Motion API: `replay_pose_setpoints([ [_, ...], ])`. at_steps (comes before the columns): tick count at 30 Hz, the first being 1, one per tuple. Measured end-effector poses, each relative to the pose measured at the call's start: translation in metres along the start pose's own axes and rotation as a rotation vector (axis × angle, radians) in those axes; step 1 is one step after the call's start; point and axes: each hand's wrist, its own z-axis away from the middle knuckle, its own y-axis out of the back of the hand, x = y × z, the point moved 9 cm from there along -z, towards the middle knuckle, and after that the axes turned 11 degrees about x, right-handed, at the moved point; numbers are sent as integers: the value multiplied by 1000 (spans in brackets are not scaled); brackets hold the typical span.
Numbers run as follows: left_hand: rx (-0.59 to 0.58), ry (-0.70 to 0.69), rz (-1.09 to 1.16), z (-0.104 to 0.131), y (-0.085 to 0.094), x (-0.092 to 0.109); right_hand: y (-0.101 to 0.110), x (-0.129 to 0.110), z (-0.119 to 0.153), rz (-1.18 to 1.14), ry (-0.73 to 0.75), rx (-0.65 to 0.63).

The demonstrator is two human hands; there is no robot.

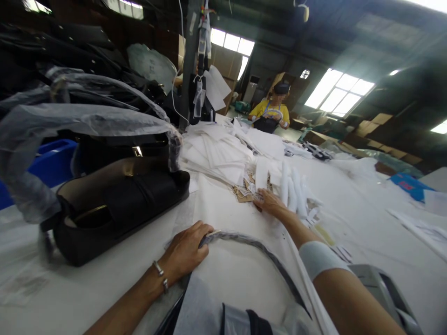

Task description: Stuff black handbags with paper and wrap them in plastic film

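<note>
My left hand [186, 249] is closed around one end of a dark bag handle [258, 242] wrapped in clear plastic. The handle curves right and down to a dark bag [246, 321], mostly cut off by the bottom edge. Farther out, my right hand [268, 203] reaches into a small pile of brown hang tags [243, 194] with strings. Its fingers are bent and closed at the tags; the fingertips are partly hidden. On the left lies a black handbag [122, 204], its handles [91, 118] covered in plastic wrap.
Stacked white sheets [213, 151] lie beyond the tags, with white rolls [293, 186] to their right. A grey device [380, 293] sits by my right arm. A blue bin [52, 163] stands behind the handbag, near a dark post [190, 60]. A person in yellow [270, 111] works farther back.
</note>
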Motion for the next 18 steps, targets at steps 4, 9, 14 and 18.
replay_pose_setpoints([
  [4, -1, 11, 26, 0, -1, -1, 7, -2, 1, -12, -88, 53],
  [9, -28, 28, 17, -2, -3, -2, 9, 3, -3, -78, -143, 110],
  [14, -32, 29, 2, -4, -4, -2, 17, 33, -14, -126, -229, 162],
  [18, -38, 38, 11, -3, -4, -1, 24, 67, -16, -163, -266, 134],
])
